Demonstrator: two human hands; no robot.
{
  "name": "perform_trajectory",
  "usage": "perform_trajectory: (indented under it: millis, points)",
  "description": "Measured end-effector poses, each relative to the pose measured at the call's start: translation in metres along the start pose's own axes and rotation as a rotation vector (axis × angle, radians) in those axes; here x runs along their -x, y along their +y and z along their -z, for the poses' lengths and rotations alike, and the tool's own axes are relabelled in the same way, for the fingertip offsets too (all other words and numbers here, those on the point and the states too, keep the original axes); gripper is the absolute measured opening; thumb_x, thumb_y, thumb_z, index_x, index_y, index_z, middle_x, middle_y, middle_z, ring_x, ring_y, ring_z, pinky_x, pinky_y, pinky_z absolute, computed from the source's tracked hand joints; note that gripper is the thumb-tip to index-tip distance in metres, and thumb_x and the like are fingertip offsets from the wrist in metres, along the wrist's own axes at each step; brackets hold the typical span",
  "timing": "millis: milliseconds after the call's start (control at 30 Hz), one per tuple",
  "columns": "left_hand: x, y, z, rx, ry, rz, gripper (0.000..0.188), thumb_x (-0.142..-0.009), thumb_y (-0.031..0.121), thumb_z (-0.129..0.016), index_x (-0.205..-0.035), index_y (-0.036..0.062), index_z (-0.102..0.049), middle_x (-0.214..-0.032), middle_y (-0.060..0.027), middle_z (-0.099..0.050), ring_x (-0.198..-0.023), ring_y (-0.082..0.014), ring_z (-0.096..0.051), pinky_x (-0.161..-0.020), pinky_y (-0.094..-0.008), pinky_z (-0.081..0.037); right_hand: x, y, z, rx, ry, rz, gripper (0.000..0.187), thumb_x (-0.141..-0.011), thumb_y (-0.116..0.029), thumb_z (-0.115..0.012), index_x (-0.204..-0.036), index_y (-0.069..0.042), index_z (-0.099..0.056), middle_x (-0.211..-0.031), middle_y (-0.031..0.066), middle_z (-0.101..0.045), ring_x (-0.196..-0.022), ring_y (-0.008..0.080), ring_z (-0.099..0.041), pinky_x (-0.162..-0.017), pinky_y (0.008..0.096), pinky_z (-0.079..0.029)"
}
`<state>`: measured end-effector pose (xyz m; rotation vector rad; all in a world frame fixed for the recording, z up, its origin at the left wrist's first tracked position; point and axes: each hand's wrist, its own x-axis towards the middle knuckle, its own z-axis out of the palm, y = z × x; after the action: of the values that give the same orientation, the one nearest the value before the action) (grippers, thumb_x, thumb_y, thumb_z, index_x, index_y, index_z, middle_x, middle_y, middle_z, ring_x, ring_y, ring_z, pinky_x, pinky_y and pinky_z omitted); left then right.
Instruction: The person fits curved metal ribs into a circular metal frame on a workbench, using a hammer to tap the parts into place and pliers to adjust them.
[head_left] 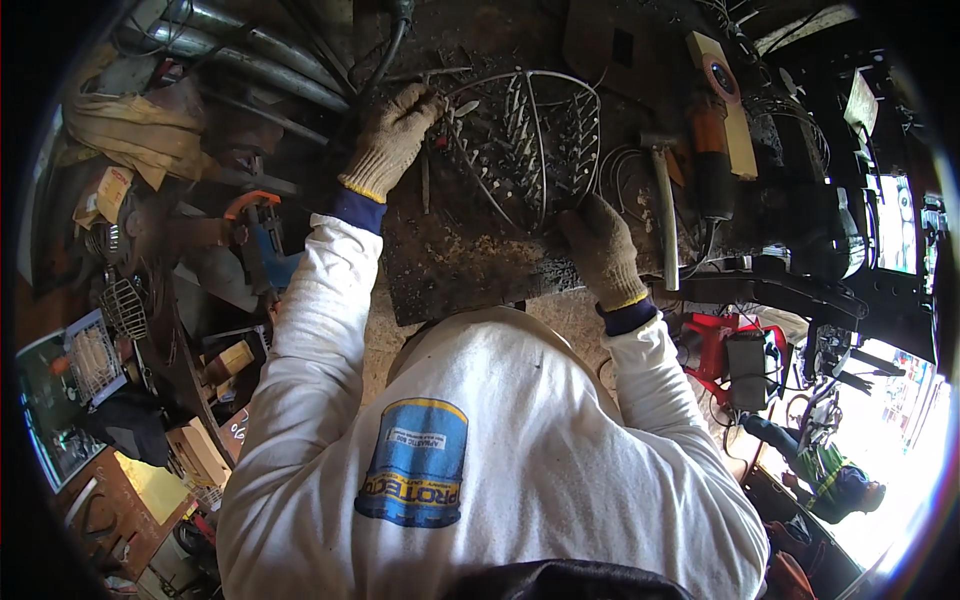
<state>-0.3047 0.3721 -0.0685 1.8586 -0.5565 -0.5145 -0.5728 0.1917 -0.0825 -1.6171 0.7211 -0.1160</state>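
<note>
A metal rod frame (541,150) with curved sides lies on the dark, scorched workbench (450,262). Two branching metal pieces, like leafy sprigs, show inside its outline. My left hand (393,140), in a knitted work glove with a yellow cuff edge, has its fingers closed at the frame's upper left edge. At the lower right side my right hand (603,248), gloved the same way, grips the frame with bent fingers; its fingertips are partly hidden. Just right of the frame lies a hammer (664,205), its handle pointing toward me.
An angle grinder (711,150) rests on the bench beside a pale wooden block (741,140). Metal pipes (250,65) lie at the back left, near a blue and orange clamp (265,235). A red machine (706,350) stands low right; another person (838,475) is farther right.
</note>
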Motion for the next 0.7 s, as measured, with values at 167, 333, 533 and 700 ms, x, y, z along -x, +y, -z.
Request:
perform_trajectory:
  millis: [167, 333, 533, 700]
  points:
    - [-0.002, -0.006, -0.002, -0.058, 0.013, -0.025, 0.031, -0.104, 0.021, -0.06, -0.127, 0.0027, -0.068, -0.117, -0.0026, -0.072, -0.108, -0.0116, -0.062, -0.097, -0.0274, -0.047, 0.005, -0.01, -0.003, -0.126, -0.001, -0.04, 0.02, -0.101, -0.015, -0.059, -0.113, -0.004, -0.07, -0.094, 0.0068, -0.073, -0.083, 0.0132, -0.069, -0.074, 0.0311, -0.054]
    - [-0.006, -0.018, -0.002, 0.071, 0.001, -0.086, 0.026, -0.103, 0.021, -0.062, -0.119, 0.0031, -0.07, -0.106, -0.0019, -0.073, -0.098, -0.0109, -0.062, -0.088, -0.0283, -0.049, 0.009, -0.017, -0.008, 0.126, 0.082, 0.112, 0.02, -0.102, -0.014, -0.057, -0.113, -0.003, -0.07, -0.096, 0.0069, -0.074, -0.084, 0.0135, -0.069, -0.074, 0.03, -0.055]
    - [-0.002, -0.008, -0.002, -0.017, 0.013, -0.056, 0.024, -0.104, 0.019, -0.059, -0.119, 0.0027, -0.069, -0.108, -0.0004, -0.072, -0.101, -0.0095, -0.061, -0.091, -0.027, -0.048, 0.006, -0.019, -0.005, -0.104, 0.009, 0.067, 0.018, -0.101, -0.009, -0.058, -0.113, -0.002, -0.07, -0.1, 0.0072, -0.075, -0.087, 0.013, -0.07, -0.078, 0.0284, -0.057]
    - [-0.003, -0.016, -0.009, 0.112, 0.031, -0.119, 0.021, -0.104, 0.02, -0.061, -0.114, 0.0038, -0.071, -0.103, 0.0006, -0.071, -0.097, -0.0081, -0.061, -0.087, -0.0261, -0.048, 0.0, -0.025, 0.008, -0.28, -0.115, -0.032, 0.022, -0.105, -0.016, -0.059, -0.115, 0.002, -0.067, -0.101, 0.0087, -0.074, -0.09, 0.0157, -0.072, -0.078, 0.0291, -0.059]
